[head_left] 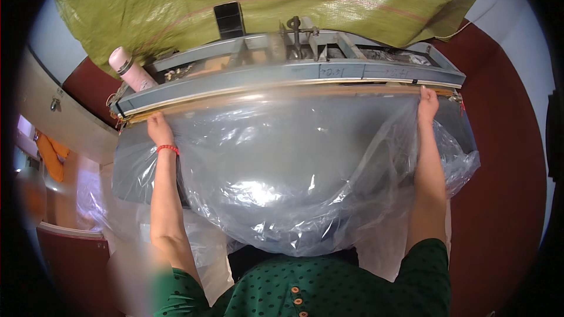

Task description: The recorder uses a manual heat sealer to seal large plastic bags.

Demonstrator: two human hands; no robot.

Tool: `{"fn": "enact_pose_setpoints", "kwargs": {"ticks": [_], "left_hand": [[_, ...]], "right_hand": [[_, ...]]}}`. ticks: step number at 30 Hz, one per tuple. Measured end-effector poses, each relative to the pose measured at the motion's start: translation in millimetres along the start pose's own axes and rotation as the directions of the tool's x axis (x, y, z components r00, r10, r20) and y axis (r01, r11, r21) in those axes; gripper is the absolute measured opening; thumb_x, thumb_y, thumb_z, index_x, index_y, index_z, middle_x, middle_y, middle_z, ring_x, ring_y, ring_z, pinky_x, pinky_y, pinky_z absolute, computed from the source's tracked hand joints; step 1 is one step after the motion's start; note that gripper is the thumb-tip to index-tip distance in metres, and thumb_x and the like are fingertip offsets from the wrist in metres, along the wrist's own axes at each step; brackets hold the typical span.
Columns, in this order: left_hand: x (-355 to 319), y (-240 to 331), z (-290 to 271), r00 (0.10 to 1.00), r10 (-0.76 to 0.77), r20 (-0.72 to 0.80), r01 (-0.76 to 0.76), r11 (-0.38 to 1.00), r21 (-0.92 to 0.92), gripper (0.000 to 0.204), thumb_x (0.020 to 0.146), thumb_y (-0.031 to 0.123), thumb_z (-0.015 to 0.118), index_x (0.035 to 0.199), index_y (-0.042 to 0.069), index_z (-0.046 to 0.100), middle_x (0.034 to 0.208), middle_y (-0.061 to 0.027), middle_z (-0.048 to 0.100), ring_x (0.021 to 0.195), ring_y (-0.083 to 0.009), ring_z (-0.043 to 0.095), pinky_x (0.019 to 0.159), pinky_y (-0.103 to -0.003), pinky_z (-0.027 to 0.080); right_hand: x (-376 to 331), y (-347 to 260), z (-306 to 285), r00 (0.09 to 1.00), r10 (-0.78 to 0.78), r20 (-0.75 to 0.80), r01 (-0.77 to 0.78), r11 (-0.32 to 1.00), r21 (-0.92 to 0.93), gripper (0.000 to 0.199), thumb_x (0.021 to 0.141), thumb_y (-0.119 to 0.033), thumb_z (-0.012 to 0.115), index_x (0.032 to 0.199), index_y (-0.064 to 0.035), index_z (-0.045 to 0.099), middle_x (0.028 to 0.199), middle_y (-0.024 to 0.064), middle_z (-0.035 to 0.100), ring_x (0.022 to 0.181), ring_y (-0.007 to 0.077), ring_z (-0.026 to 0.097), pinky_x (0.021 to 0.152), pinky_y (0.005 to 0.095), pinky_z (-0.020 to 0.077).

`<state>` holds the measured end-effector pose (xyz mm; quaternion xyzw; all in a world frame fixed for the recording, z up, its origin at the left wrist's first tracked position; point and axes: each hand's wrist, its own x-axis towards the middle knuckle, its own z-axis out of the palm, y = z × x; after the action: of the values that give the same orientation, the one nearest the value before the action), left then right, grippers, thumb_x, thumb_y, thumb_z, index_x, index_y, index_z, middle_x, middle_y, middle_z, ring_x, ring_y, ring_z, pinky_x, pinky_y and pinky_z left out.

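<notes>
Over by the machine's left end there's a pink flask (pixel 130 69) lying on the frame. Your left hand (pixel 158 127) is pinching the top edge of the big clear plastic bag (pixel 282 176) against the long sealing bar (pixel 282 89) near its left corner. The bag hangs off the bar's front edge, bunched toward you. Your right hand (pixel 428 103) pinches the same edge near the bar's right corner. Looks like you're lining up the mouth; it wants pulling taut and flat.
</notes>
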<state>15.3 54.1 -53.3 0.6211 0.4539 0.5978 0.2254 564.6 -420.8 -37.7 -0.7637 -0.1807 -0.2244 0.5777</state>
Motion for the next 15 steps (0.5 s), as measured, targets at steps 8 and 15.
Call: {"fn": "enact_pose_setpoints", "kwargs": {"ticks": [8,15], "left_hand": [[-5.2,27.9,9.4,0.996,-0.045,-0.083,0.056,0.989,0.136,0.019,0.077,0.019,0.056,0.071,0.003,0.048,0.064,-0.0026,0.050,0.058,-0.0105,0.046,0.057,-0.023,0.040],[9.7,13.0,-1.5,0.911,-0.392,-0.129,0.308,0.854,-0.419,0.026,0.085,0.024,0.046,0.071,0.003,0.051,0.058,-0.0019,0.049,0.052,-0.0134,0.045,0.052,-0.027,0.040]], "right_hand": [[3.7,7.9,1.9,0.990,0.017,-0.142,-0.039,0.987,-0.153,0.013,0.078,-0.011,0.061,0.076,-0.0035,0.050,0.063,0.0022,0.053,0.055,0.0083,0.048,0.052,0.0223,0.0409],[1.0,-12.4,-8.3,0.956,0.293,-0.021,-0.275,0.916,0.293,0.020,0.080,-0.013,0.058,0.094,-0.0053,0.046,0.061,0.0034,0.052,0.047,0.0103,0.047,0.041,0.0234,0.0365]]}}
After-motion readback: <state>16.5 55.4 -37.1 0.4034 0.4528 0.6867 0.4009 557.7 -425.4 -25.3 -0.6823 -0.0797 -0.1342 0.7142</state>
